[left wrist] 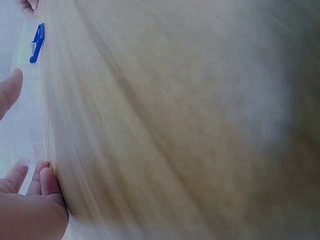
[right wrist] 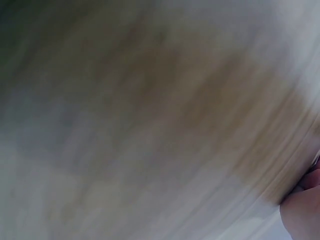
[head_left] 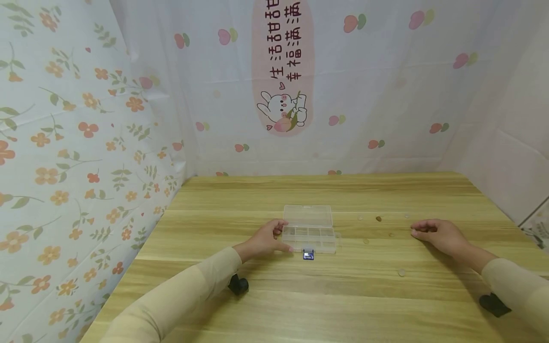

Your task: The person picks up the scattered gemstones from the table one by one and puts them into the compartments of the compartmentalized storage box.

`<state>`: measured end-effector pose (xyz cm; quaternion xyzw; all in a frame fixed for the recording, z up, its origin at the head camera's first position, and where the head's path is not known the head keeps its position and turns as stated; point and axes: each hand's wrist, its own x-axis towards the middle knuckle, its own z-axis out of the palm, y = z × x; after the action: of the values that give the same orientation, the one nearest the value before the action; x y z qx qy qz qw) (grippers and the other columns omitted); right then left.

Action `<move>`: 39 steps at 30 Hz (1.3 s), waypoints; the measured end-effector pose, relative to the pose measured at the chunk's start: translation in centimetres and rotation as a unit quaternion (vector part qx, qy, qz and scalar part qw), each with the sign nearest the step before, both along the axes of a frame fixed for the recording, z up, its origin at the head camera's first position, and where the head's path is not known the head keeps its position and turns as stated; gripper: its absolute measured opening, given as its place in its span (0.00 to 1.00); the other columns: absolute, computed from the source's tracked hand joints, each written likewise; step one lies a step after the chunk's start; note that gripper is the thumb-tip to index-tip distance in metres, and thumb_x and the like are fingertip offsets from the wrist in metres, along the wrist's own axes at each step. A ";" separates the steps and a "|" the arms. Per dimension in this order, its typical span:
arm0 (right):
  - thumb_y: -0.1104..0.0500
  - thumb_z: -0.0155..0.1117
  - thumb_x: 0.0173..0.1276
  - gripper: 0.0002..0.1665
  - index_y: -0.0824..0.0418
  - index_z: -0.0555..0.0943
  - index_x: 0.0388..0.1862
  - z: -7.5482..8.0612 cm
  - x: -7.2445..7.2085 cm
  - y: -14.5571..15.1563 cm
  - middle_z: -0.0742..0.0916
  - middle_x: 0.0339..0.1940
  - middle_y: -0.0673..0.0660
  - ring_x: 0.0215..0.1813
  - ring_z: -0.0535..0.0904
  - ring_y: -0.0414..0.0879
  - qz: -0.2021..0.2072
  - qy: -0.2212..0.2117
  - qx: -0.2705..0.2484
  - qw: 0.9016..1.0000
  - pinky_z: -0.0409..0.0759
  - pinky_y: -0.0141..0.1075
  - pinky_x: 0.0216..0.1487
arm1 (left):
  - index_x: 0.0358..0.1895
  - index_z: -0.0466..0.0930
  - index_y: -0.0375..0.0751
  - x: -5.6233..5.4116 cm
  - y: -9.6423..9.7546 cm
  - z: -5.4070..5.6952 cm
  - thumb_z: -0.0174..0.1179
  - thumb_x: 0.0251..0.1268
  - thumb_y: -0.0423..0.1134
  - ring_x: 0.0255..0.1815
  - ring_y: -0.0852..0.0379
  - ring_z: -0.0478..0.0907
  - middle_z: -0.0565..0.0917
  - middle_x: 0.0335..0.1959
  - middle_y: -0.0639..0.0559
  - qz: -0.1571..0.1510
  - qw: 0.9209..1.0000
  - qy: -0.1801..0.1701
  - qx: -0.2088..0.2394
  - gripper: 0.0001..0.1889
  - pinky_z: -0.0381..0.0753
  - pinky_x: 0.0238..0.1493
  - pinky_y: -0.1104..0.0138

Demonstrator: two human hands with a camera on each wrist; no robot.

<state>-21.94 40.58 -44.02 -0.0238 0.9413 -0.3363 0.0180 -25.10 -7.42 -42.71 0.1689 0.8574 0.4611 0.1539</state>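
A clear plastic compartment box lies on the table with its lid folded back. My left hand grips its left end, thumb along the front edge and fingers around the side; the left wrist view shows these fingers at the box's corner. At the front edge of the box sits a small blue piece with a pale middle. My right hand is low over the table at the right, thumb and index fingertips close together. I cannot tell whether a coin is between them.
Several small coins lie scattered right of the box, among them a brownish coin, a silvery coin and a pale coin. The wood-grain table runs back to a printed curtain. Another floral curtain hangs along the left.
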 end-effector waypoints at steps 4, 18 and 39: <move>0.44 0.61 0.71 0.28 0.68 0.80 0.54 0.0 0.0 -0.1 0.82 0.46 0.60 0.45 0.75 0.47 0.000 0.005 -0.003 1.000 0.74 0.31 0.38 | 0.65 0.69 0.39 0.0 0.0 0.0 0.77 0.48 0.39 0.53 0.51 0.68 0.73 0.53 0.48 0.001 1.000 0.000 0.001 0.39 0.69 0.58 0.57; 0.48 0.62 0.71 0.23 0.68 0.81 0.49 0.3 0.3 -0.5 0.82 0.42 0.58 0.42 0.75 0.47 -0.006 0.014 0.014 1.000 0.73 0.35 0.38 | 0.66 0.69 0.39 0.1 -0.1 0.1 0.76 0.49 0.39 0.53 0.51 0.68 0.72 0.54 0.48 -0.001 1.000 -0.004 0.005 0.38 0.69 0.57 0.57; 0.44 0.61 0.70 0.28 0.70 0.80 0.51 1.1 0.4 -1.2 0.84 0.45 0.65 0.46 0.78 0.55 -0.018 0.033 0.008 0.999 0.75 0.36 0.38 | 0.66 0.68 0.38 0.2 -0.1 0.1 0.76 0.49 0.38 0.53 0.51 0.67 0.72 0.53 0.49 -0.005 1.000 -0.003 0.009 0.39 0.68 0.58 0.57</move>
<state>-21.58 39.34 -42.88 -0.0173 0.9442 -0.3283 -0.0186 -24.94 -7.51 -42.57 0.1730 0.8521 0.4684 0.1570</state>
